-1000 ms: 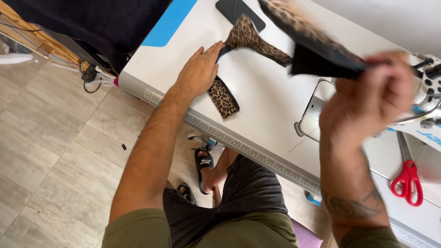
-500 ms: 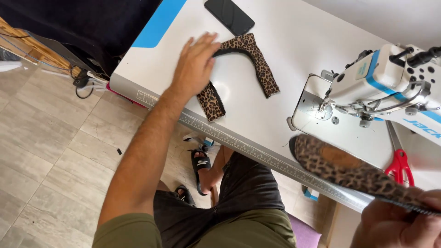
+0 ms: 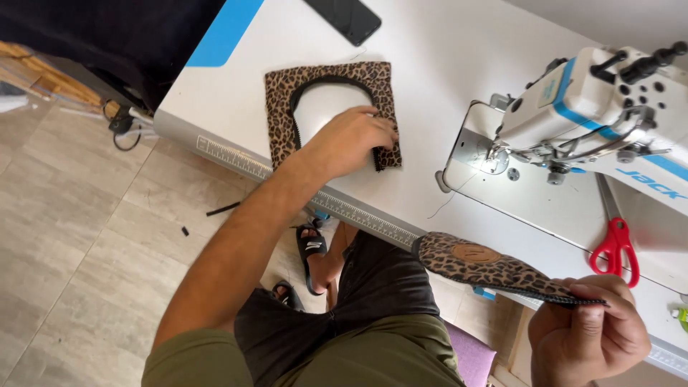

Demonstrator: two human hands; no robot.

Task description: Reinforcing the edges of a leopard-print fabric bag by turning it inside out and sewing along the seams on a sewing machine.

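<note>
Right hand [image 3: 588, 333] pinches one end of a leopard-print panel [image 3: 487, 266] over the lap, left hand [image 3: 352, 140] flat on an arched leopard-print piece [image 3: 283, 107] (fingertips hidden) on the white table [image 3: 423, 107], sewing machine [image 3: 609, 107] beyond, cut off.

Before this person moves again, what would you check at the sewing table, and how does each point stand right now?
1. Left hand flat on the arched leopard-print piece: ok.
2. Arched piece fully on the white table, not over the edge: ok.
3. Right hand pinching the oval leopard-print piece by one end: ok.
4. Space under the sewing machine needle free of fabric: ok.
5. Red scissors away from both hands: ok.
6. Machine switched on: cannot tell.
</note>
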